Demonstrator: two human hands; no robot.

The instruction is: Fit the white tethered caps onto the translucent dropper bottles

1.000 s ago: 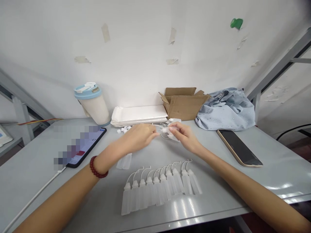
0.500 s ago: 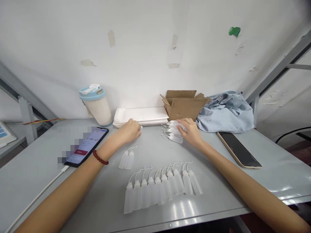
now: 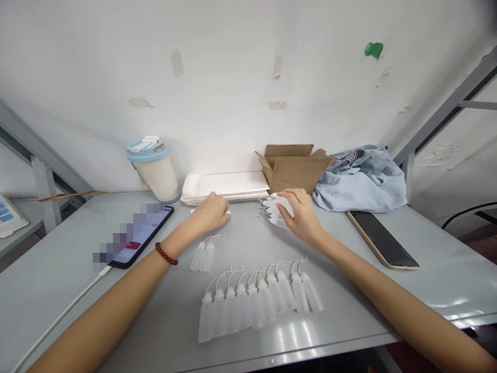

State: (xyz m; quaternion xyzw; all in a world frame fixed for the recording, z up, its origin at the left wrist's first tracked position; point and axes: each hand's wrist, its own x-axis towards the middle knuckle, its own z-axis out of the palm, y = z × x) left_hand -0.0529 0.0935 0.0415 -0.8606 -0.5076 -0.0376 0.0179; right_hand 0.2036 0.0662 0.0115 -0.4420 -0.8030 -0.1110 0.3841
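My left hand (image 3: 213, 212) is closed in front of the white packets, its fingers curled round a white thing that looks like a small bottle; only bits of it show at either side. My right hand (image 3: 305, 213) lies over a cluster of small translucent plastic bottles (image 3: 276, 216) with looped cap straps, touching them, thumb and fingers apart. The hand hides part of this cluster. Two similar bottles (image 3: 202, 257) lie below my left hand. Nearer the front edge, several more bottles (image 3: 241, 308) lie side by side in a row, straps pointing away from me.
White packets (image 3: 229, 184) lie against the wall beside an open cardboard box (image 3: 297, 173). A lidded cup (image 3: 157, 173) and a phone on a cable (image 3: 142, 246) are on the left. On the right are a bluish cloth (image 3: 363, 184) and a dark-screened phone (image 3: 382, 239).
My left hand has shifted slightly right and down. My right hand's thumb has moved left over the bottle cluster, wider apart from the fingers. The row and the pair of bottles stay put.
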